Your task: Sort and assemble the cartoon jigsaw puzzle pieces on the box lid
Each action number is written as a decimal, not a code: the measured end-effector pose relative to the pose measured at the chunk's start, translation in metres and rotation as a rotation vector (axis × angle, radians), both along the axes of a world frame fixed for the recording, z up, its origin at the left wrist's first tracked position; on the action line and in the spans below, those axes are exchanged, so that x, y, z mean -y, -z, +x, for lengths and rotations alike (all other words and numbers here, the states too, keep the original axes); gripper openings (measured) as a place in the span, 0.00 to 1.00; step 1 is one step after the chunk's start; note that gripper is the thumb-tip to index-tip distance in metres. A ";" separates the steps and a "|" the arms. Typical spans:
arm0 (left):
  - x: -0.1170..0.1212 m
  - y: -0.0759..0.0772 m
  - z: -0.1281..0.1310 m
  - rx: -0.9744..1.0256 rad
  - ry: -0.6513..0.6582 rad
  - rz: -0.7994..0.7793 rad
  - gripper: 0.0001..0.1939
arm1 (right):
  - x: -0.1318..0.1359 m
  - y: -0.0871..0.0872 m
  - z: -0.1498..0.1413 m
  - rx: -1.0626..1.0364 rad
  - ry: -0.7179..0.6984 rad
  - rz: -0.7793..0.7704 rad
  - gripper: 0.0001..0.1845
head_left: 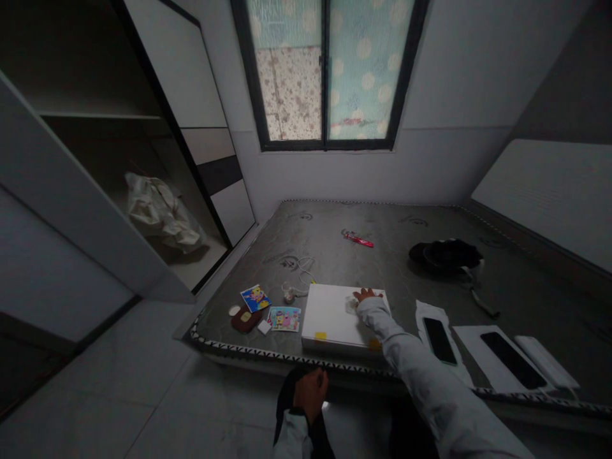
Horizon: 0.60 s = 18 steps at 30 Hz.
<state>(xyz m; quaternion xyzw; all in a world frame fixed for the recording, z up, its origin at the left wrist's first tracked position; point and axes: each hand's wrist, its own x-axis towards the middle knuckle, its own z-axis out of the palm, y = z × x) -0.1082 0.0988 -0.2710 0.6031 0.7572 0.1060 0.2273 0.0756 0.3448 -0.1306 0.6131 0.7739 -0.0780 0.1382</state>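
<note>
A flat white box with yellow tape patches on its front edge lies near the bed's front edge. My right hand rests on top of it, its fingers spread. Beside the thumb is a small, pale, see-through piece; I cannot tell whether the hand touches it. My left hand is curled closed over my knee, in front of the bed, and nothing shows in it. Left of the box lie two colourful cartoon cards, one blue and one lighter, plus a brown case and a small white square.
A white cable curls behind the box. Farther back on the grey mattress is a red strap-like item. To the right lie a black cap-like bag, a phone and another dark slab. An open wardrobe holds a plastic bag.
</note>
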 end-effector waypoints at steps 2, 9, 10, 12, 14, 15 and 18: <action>0.000 0.001 0.000 -0.001 0.002 -0.001 0.18 | -0.002 0.001 -0.001 0.004 -0.011 0.003 0.27; 0.001 0.003 0.001 -0.003 -0.004 0.002 0.18 | -0.010 0.005 -0.005 0.033 -0.041 0.022 0.25; 0.001 0.003 0.001 -0.001 -0.005 0.001 0.18 | -0.011 0.005 -0.007 0.038 -0.047 0.025 0.25; 0.001 0.002 0.001 0.006 -0.005 -0.001 0.18 | -0.012 0.005 -0.009 0.046 -0.060 0.030 0.24; 0.000 0.000 0.000 0.013 -0.005 -0.002 0.18 | -0.012 0.005 -0.012 0.052 -0.073 0.036 0.24; 0.000 -0.001 0.000 0.015 -0.005 -0.003 0.17 | -0.013 0.005 -0.014 0.054 -0.079 0.038 0.24; 0.000 -0.004 0.001 0.020 -0.004 -0.004 0.17 | -0.013 0.004 -0.018 0.059 -0.093 0.040 0.24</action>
